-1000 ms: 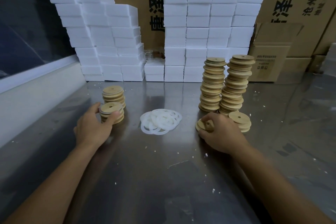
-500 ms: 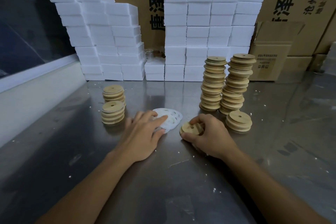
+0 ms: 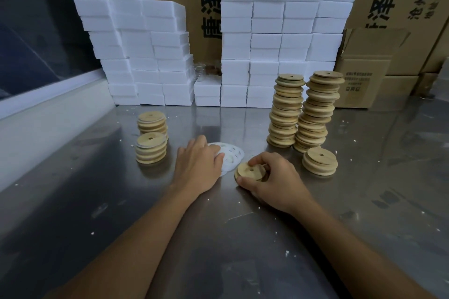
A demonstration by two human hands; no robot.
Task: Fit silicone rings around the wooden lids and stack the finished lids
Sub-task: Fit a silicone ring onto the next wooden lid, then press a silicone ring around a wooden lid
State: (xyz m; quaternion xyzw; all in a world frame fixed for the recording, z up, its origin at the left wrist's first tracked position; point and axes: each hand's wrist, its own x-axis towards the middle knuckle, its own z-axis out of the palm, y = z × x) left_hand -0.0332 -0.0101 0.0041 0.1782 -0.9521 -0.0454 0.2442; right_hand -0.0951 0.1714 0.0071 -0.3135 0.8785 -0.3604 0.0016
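Note:
My right hand grips a round wooden lid with a small hole, tilted just above the steel table. My left hand lies flat on a pile of white silicone rings, its fingers covering the pile's left part. Two short stacks of ringed lids stand at the left, the nearer one in front of the farther one. Two tall stacks of bare lids rise at the right, with a low stack before them.
White foam blocks are piled in walls along the table's back, cardboard boxes behind and to the right. A white ledge runs along the left side. Small white crumbs dot the steel surface.
My left hand left the near left stack and moved right onto the ring pile. My right hand carried one lid leftward from beside the low stack toward the rings.

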